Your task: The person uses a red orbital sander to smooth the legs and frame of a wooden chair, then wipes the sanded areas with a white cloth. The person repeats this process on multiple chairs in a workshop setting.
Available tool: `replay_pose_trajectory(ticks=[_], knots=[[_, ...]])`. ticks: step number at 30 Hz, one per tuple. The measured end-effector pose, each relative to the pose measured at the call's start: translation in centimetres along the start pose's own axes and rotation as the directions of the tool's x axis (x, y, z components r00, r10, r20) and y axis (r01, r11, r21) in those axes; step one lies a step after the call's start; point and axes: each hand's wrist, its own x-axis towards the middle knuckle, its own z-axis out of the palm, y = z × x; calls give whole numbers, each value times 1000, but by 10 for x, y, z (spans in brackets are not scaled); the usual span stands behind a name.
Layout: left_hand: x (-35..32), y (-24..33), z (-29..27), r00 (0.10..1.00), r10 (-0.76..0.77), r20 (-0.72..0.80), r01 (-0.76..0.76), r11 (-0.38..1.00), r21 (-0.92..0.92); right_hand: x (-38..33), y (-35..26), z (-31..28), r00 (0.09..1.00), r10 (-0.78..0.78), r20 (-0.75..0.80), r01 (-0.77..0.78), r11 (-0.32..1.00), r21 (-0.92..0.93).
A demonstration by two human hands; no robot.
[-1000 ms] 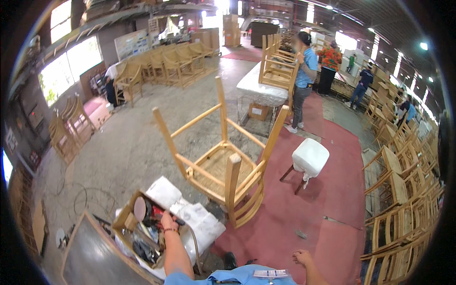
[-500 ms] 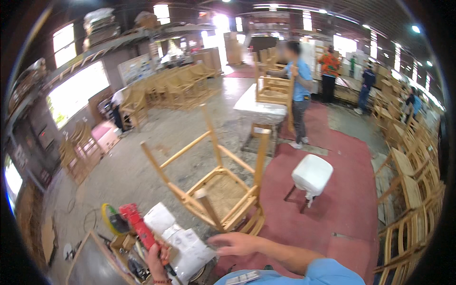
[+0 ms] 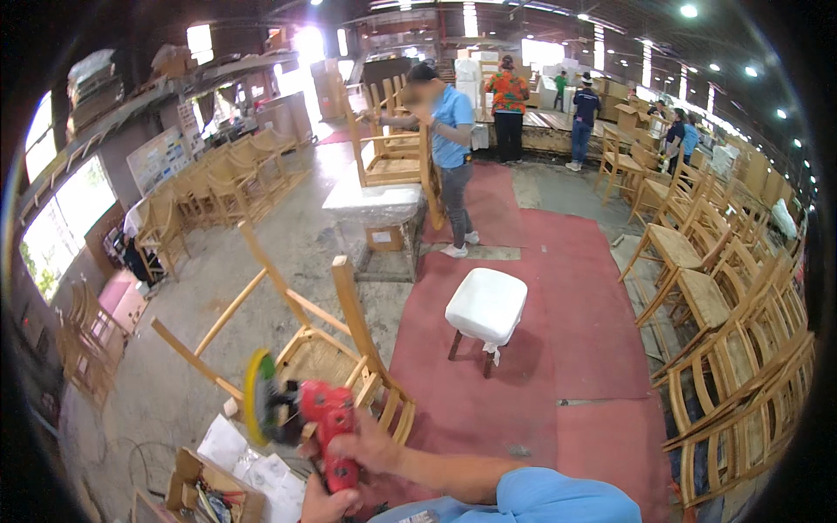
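Low in front of me is a red handheld power sander [image 3: 330, 414] with a round yellow-green disc [image 3: 259, 397], which faces left. My right hand [image 3: 370, 446] is wrapped round its red body. My left hand [image 3: 327, 504] grips its lower end, partly cut off by the lower edge. Just beyond the tool, a wooden chair [image 3: 350, 305] stands upside down with its legs pointing up. The sander hides part of its frame and seat underside.
A white-wrapped stool [image 3: 486, 305] stands on the red floor matting [image 3: 593, 314]. Stacked wooden chairs [image 3: 750, 383] line the right. Ahead, a person in a blue shirt [image 3: 452, 131] holds a chair on a wrapped table [image 3: 370, 199]. Lower left is a tool-filled cardboard box [image 3: 209, 492].
The sander has come up and to the right, its disc now turned sideways. My right hand, free before, has taken hold of it. The view has swung right.
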Motion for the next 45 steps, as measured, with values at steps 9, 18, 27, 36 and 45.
replay_pose_trajectory(ticks=[9,18,27,36,45], knots=[[11,-8,-58,913,377,-157,-292,871,395,43,-51,-33,944,-162,-287,85,961,-262],[58,6,-144,577,633,-516,-188,718,671,137,-117,61,967,253,-31,-89,223,-971],[110,-20,-162,642,652,-403,-542,758,363,187,-76,139,826,547,-139,24,-280,-960],[98,-11,-154,623,631,-463,-274,730,626,222,-93,121,902,321,-289,-146,-404,-903],[98,-6,-162,632,734,-249,-407,588,698,199,-75,131,856,485,-177,-73,-227,-971]])
